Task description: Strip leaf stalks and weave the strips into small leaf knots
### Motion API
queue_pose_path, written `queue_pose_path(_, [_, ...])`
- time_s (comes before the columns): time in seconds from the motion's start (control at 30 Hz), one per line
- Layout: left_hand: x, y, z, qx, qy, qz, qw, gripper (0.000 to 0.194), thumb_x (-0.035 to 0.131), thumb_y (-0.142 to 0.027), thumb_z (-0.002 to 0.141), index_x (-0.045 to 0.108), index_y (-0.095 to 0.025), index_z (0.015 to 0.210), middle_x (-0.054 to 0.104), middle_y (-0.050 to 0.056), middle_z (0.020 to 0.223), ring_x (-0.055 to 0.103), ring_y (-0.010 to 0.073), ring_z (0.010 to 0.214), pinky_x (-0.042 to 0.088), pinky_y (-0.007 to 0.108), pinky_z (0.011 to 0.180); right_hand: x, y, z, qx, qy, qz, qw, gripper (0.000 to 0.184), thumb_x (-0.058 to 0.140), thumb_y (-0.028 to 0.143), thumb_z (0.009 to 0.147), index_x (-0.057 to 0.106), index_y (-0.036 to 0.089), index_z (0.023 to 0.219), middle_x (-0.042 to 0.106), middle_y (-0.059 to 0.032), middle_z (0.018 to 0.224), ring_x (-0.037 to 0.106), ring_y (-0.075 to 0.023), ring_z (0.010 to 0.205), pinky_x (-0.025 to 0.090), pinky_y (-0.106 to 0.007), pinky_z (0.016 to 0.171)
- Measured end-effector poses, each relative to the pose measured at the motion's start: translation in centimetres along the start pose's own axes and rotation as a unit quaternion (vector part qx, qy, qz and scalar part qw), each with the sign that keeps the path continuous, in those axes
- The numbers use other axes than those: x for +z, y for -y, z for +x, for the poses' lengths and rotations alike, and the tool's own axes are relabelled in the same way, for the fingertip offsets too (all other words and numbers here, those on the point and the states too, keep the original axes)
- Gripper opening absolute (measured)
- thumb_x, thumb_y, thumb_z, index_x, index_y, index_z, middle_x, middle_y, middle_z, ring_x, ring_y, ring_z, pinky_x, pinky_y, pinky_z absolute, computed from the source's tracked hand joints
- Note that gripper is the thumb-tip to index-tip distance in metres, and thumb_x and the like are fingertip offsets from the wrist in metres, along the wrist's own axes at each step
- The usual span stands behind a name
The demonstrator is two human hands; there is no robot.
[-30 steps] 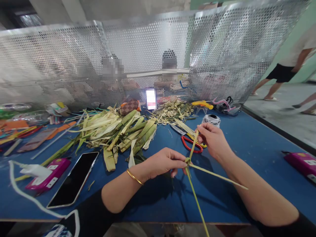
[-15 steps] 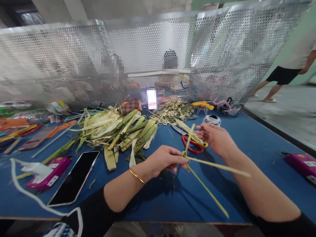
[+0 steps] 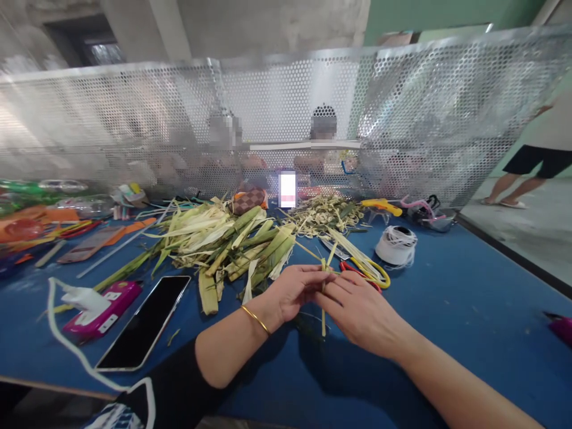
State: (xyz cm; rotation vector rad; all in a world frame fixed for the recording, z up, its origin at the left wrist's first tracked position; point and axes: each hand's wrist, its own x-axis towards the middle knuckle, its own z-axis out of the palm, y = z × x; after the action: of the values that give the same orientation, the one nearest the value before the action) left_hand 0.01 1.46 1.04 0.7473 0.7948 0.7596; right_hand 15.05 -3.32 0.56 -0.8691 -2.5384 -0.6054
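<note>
A: ok what kinda place is this?
B: craft workshop, pretty sure. Blue worktable [image 3: 451,280] with heaped husks [image 3: 196,235], scissors [image 3: 338,250] and a white spool [image 3: 395,250], perforated metal divider [image 3: 286,89], 2 people [image 3: 324,125] behind it, bare concrete wall [image 3: 268,27].

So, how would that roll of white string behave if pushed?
The roll of white string might roll if tipped over, given its rounded side. Its loose loops look apt to snag or slip off and, being thin, would probably be floppy.
</note>
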Motion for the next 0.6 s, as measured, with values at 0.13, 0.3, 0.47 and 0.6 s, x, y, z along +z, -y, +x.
queue_pose_path(0.13, [-0.1, 0.2, 0.2, 0.011, -0.018, -0.002, 1.000, 0.017, 0.080, -0.010, 0.059, 0.069, -0.009, 0.072, 0.069, 0.006, 0.073, 0.062, 0.0096, 0.062, 0.046, 0.018, 0.058, 0.9, 0.4, -0.1, -0.023, -0.034, -0.028, 0.999, 0.027, 0.038, 0.008, 0.091, 0.064, 0.012, 0.092, 0.063, -0.0066, 0.076, 0.057, -0.0200, 0.076, 0.039, -0.038, 0.084])
queue_pose_path(0.3, [0.4, -0.3, -0.2, 0.026, -0.052, -0.013, 0.998, 0.007, 0.072, -0.005, 0.068, 0.069, -0.009, 0.074, 0.070, 0.007, 0.073, 0.065, 0.0116, 0.063, 0.053, 0.021, 0.065, -0.1, 1.3, -0.2, -0.068, -0.100, 0.015, 0.993, 0.027, 0.038, 0.009, 0.093, 0.064, 0.013, 0.087, 0.065, -0.0047, 0.071, 0.057, -0.0173, 0.069, 0.042, -0.036, 0.080])
queue_pose_path(0.47, [0.6, -0.8, -0.6, 0.033, -0.052, -0.015, 0.998, 0.006, 0.066, -0.004, 0.074, 0.069, -0.008, 0.077, 0.070, 0.006, 0.071, 0.064, 0.0105, 0.060, 0.053, 0.019, 0.061, -0.2, 0.5, -0.3, -0.016, -0.146, 0.043, 0.988, 0.022, 0.040, 0.012, 0.094, 0.060, 0.015, 0.101, 0.070, -0.0057, 0.083, 0.062, -0.0176, 0.079, 0.043, -0.034, 0.082])
queue_pose_path(0.6, [0.6, -1.1, -0.8, 0.025, -0.036, -0.013, 0.999, 0.009, 0.065, -0.005, 0.075, 0.068, -0.008, 0.082, 0.069, 0.006, 0.069, 0.065, 0.0112, 0.061, 0.054, 0.021, 0.064, 0.4, -1.5, -0.9, 0.226, -0.127, 0.014, 0.966, 0.019, 0.045, 0.030, 0.094, 0.059, 0.018, 0.100, 0.069, -0.0103, 0.092, 0.063, -0.0228, 0.084, 0.044, -0.036, 0.077])
